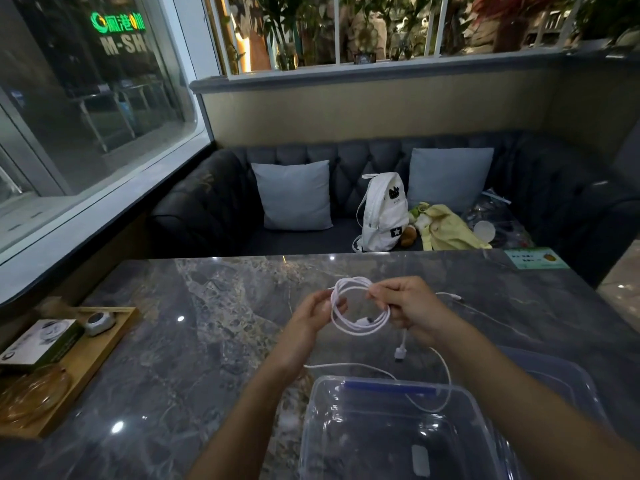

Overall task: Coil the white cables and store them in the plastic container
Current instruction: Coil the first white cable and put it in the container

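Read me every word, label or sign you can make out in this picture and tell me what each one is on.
"M-SH": pale letters of the sign seen in the window at top left; it is cut off at the frame.
Green lit sign above it: a logo and characters, too blurred to read surely.
Green card on the table: print too small.
Box on the wooden tray: print unreadable.

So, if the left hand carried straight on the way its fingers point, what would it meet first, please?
Its fingers already touch the coiled white cable; going on to the right, the left hand would probably meet the right hand, though depth is unclear.
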`<act>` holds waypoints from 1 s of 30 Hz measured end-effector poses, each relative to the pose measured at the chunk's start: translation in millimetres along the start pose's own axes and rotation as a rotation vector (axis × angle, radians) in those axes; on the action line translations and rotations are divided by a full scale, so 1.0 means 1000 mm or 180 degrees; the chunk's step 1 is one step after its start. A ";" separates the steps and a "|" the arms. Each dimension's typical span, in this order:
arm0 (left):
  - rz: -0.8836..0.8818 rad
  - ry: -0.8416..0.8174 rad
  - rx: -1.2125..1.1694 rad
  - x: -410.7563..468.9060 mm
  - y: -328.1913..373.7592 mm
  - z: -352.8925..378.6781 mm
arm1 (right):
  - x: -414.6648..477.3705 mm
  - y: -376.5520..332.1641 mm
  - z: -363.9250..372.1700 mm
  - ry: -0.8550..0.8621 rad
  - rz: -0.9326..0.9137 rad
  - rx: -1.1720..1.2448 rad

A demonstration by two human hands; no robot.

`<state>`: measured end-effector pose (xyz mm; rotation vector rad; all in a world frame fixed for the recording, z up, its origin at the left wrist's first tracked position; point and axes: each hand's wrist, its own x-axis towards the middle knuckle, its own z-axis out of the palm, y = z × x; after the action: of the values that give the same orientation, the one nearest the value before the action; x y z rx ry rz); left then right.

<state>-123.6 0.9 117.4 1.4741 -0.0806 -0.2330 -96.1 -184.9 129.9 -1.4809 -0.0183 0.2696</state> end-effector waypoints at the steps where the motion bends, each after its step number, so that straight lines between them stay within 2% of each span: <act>1: 0.0270 -0.0094 0.0518 -0.001 0.002 -0.002 | 0.001 0.001 -0.003 -0.0018 0.0047 0.0082; 3: 0.0773 -0.0256 0.1696 0.001 0.000 -0.007 | 0.003 0.004 -0.008 -0.0076 0.0097 0.0123; 5: 0.0980 -0.0197 0.2627 0.005 -0.002 -0.013 | 0.003 0.007 -0.010 -0.0134 0.0091 0.0089; 12: 0.2063 0.0162 0.3954 0.011 -0.002 -0.018 | 0.002 0.011 -0.013 -0.0348 0.0068 -0.0146; 15: 0.2001 0.0478 0.3879 0.016 -0.008 -0.025 | -0.001 0.010 -0.010 -0.0371 -0.0084 -0.0460; 18: 0.1904 0.0966 0.3968 0.021 -0.013 -0.029 | -0.003 0.005 -0.001 -0.0390 -0.0617 -0.1434; 22: 0.0851 0.1237 0.3353 0.021 -0.022 -0.021 | -0.006 0.004 -0.002 -0.0618 -0.1715 -0.3171; 24: 0.0444 0.1024 0.3267 0.023 -0.026 -0.020 | -0.009 0.008 -0.003 -0.0667 -0.2442 -0.3839; 26: 0.0191 0.0607 0.3008 0.025 -0.026 -0.020 | -0.011 0.012 -0.003 -0.0755 -0.3043 -0.4160; 28: -0.0070 0.0410 0.2343 0.024 -0.020 -0.019 | -0.012 0.015 -0.003 -0.0840 -0.3246 -0.4263; 30: -0.0180 0.0477 0.2184 0.028 -0.018 -0.020 | -0.013 0.016 -0.002 -0.0856 -0.3430 -0.4347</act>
<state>-94.6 13.2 95.6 2.1739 0.0059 -0.1431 -110.9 -188.6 115.4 -2.4741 -1.4083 -0.5619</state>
